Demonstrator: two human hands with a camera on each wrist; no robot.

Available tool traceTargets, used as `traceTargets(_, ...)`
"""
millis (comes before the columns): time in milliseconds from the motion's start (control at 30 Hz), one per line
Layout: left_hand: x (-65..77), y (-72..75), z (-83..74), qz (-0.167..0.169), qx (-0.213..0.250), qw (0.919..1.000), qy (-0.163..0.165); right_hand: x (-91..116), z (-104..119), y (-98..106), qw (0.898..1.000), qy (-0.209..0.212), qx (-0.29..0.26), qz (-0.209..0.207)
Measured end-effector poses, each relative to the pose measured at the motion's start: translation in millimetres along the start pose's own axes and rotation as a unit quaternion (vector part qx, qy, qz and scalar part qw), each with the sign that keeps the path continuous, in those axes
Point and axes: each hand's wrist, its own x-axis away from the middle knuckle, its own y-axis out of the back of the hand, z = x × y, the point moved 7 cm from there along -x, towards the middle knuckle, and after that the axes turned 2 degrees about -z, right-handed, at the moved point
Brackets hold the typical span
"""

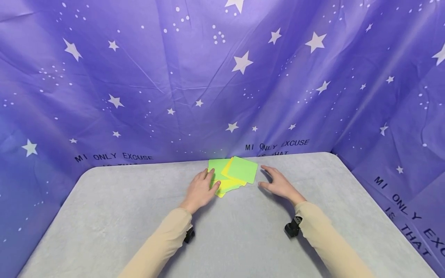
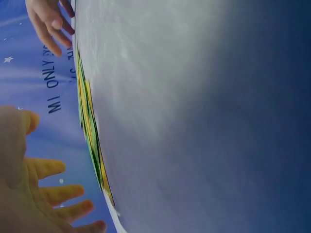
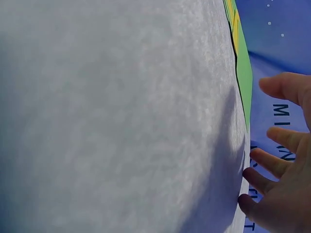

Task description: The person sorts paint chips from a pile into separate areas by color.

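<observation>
Several thin green and yellow cards or sheets [image 1: 245,169], some with rounded corners, lie in an overlapping pile at the table's far edge. In the head view my left hand [image 1: 199,191] is over the pile's left side, thumb and fingers spread; whether it touches the sheets I cannot tell. The left wrist view shows that hand [image 2: 34,194] with its fingers apart and nothing held. Just right of the pile, my right hand [image 1: 279,185] has thumb and fingers parted and holds nothing. From the right wrist, a green sheet [image 3: 245,82] shows near the thumb of that hand [image 3: 286,189].
A grey table [image 1: 240,239] with rounded far corners stands beneath both arms. Directly behind it hangs a purple cloth [image 1: 194,77] printed with white stars and black lettering, which also runs along both sides. A black wrist camera [image 1: 292,227] sits below the right sleeve.
</observation>
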Motion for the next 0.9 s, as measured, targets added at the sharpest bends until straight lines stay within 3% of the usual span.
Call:
traceTargets(233, -22.1, -10.1, -17.6, -0.011, 0.017, 0.9998, 0.003, -13.4, -1.8, -4.3, 1.0, -0.028, -0.007, -0.011)
traceTargets(400, -35.8, -16.6, -24.1, -0.023, 0.054, 0.998, 0.023, -18.6, -2.9, -10.3, 0.998, -0.05, 0.026, -0.016)
traceTargets(633, -48.0, -31.2, -27.7, 0.008, 0.129, 0.991, 0.034, -17.7, -7.6, -19.3, 0.995, -0.094, 0.035, -0.011)
traceTargets(900, -60.2, -39.1, -31.5, 0.054, 0.176, 0.982, 0.045, -21.0, -11.5, -19.8, 0.992, -0.123, 0.012, -0.024)
